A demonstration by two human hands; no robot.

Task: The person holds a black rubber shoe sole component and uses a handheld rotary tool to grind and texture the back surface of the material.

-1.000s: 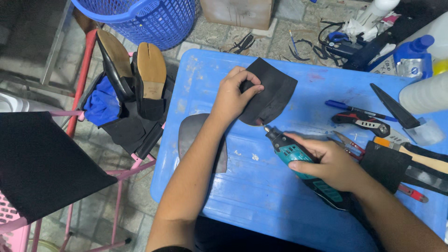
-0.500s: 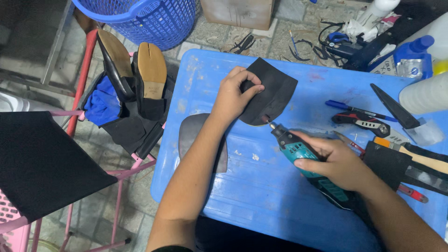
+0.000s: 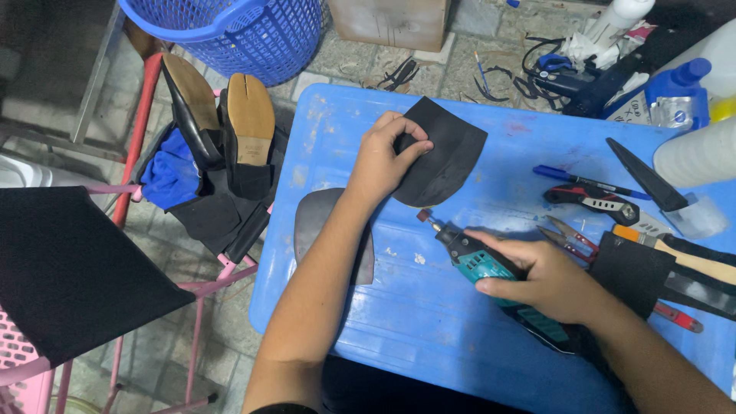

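- Blue plastic tabletop (image 3: 429,322), scuffed, standing on a stone-tiled floor (image 3: 368,65); a blue mesh basket (image 3: 253,31) sits beyond its far left corner.
- Far right edge: a white bottle (image 3: 698,157), a blue-capped bottle (image 3: 682,80) and a small labelled packet (image 3: 671,111) lying just beside it.
- Left hand (image 3: 383,157): fingers curled, pinching and pressing the left edge of a black rubber sole piece (image 3: 445,157) lying flat on the tabletop.
- Right hand (image 3: 548,280): closed around a teal rotary tool (image 3: 491,268), whose tip lies just beside the piece's near edge.
- A grey sole piece (image 3: 318,222) lies under the left forearm.
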